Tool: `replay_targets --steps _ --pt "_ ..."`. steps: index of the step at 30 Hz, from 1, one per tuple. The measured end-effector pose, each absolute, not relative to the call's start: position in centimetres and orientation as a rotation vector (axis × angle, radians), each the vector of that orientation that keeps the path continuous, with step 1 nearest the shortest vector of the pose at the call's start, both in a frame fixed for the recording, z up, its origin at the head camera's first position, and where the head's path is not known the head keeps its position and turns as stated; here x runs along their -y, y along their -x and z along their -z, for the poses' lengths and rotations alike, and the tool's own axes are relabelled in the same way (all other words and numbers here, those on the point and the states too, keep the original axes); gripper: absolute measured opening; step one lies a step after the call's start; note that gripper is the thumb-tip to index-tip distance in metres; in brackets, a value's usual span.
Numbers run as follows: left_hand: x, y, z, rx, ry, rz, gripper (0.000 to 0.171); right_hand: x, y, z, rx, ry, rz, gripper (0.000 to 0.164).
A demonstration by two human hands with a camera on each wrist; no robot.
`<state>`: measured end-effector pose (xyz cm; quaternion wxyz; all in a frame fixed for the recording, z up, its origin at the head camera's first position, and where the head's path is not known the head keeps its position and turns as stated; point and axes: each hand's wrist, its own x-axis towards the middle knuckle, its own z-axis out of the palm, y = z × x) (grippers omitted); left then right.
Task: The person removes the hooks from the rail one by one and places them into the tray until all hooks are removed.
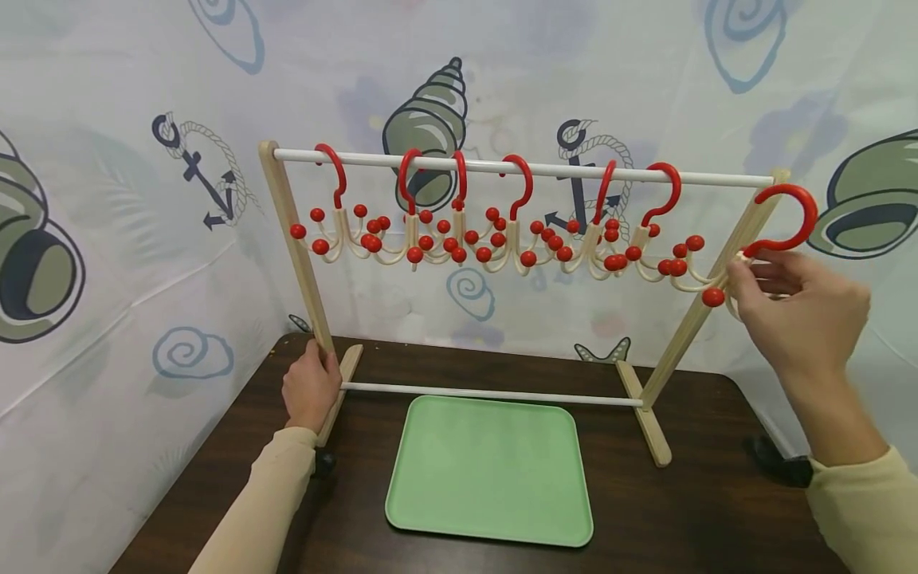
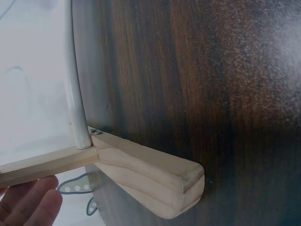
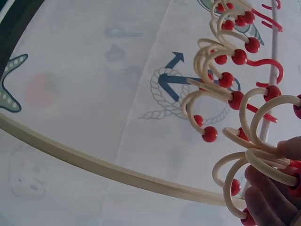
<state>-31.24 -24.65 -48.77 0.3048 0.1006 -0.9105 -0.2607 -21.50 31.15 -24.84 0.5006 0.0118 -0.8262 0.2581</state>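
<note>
Head view: right hand [image 1: 810, 311] pinches a cream hanger [image 1: 770, 245] with red hook and balls; left hand [image 1: 311, 388] grips wooden post [image 1: 307, 283].

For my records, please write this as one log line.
left hand: holds rack post; right hand: holds hanger; other hangers: on top bar

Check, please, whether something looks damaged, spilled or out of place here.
Nothing looks damaged or spilled. One small untidiness: the hangers on the upper white bar are unevenly spaced and turned different ways.
</note>
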Motion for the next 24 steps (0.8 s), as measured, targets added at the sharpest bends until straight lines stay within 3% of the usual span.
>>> replay_targets --steps 10,24 --pt "24.7 31.3 48.7 2.413 -0.253 0.691 0.025 -30.1 19.4 31.1 2.037 -0.006 -0.765 0.036" --pt "24.6 31.1 48.6 2.399 -0.261 0.695 0.022 -26.0 20.1 42.7 2.251 -0.048 -0.820 0.015"
